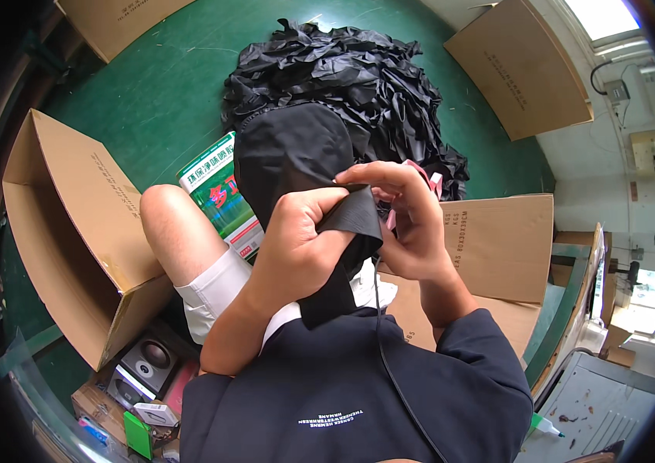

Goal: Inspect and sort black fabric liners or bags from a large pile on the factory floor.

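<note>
While both hands clamp the folded black fabric piece [354, 220] above the lap, left hand [297, 247] bunching, right hand [408, 224] pinching its edge, it risks slipping onto the black fabric heap [343, 77].

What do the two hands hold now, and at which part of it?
Both hands, left hand and right hand, hold a black cloth piece at its upper edge, pinched between the fingers.

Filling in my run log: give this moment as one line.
left hand: grips black fabric piece | right hand: pinches its top edge | behind: black fabric pile
</note>
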### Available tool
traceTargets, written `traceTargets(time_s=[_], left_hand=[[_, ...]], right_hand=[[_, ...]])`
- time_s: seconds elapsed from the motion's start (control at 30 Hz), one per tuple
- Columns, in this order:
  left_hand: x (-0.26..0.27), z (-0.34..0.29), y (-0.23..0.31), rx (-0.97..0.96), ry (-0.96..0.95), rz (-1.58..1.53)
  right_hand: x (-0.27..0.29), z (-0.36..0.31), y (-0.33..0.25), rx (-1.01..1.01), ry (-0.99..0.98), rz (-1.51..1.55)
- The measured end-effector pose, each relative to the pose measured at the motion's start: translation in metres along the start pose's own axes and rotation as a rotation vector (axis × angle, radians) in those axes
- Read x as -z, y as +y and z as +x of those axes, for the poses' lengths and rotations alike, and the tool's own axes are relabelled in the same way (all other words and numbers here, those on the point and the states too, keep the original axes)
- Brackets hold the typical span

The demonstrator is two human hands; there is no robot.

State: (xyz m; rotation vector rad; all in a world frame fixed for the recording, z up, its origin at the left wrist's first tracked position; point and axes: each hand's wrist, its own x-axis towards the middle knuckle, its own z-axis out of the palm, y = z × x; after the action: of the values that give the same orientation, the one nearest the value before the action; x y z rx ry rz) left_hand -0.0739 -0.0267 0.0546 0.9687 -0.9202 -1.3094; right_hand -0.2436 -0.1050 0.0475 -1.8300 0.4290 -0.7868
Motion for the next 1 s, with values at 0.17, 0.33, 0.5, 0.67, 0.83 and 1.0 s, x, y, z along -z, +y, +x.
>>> traceTargets(time_s=[0.17,0.33,0.5,0.67,0.83,1.0], left_hand=[[-0.004,-0.002,0.006,-0.128,0.059,0.357],[0.001,-0.010,0.008,-0.138,0.003,0.713],[0.009,-0.019,0.004,-0.293,0.105,0.824],[0.039,-0.022,-0.009,-0.290,0.319,0.919],[0.067,-0.024,-0.026,-0.279,0.505,0.827],[0.088,-0.033,-0.023,-0.079,0.429,0.068]], right_hand=[[-0.008,0.010,-0.027,0.049,-0.104,0.036],[-0.012,0.005,-0.018,0.032,-0.064,-0.276],[-0.013,0.007,-0.016,-0.064,-0.144,-0.277],[-0.004,0.001,-0.015,-0.254,0.040,-0.016],[-0.001,-0.004,-0.009,-0.267,0.189,0.257],[0.007,-0.004,0.003,-0.237,0.228,0.253]])
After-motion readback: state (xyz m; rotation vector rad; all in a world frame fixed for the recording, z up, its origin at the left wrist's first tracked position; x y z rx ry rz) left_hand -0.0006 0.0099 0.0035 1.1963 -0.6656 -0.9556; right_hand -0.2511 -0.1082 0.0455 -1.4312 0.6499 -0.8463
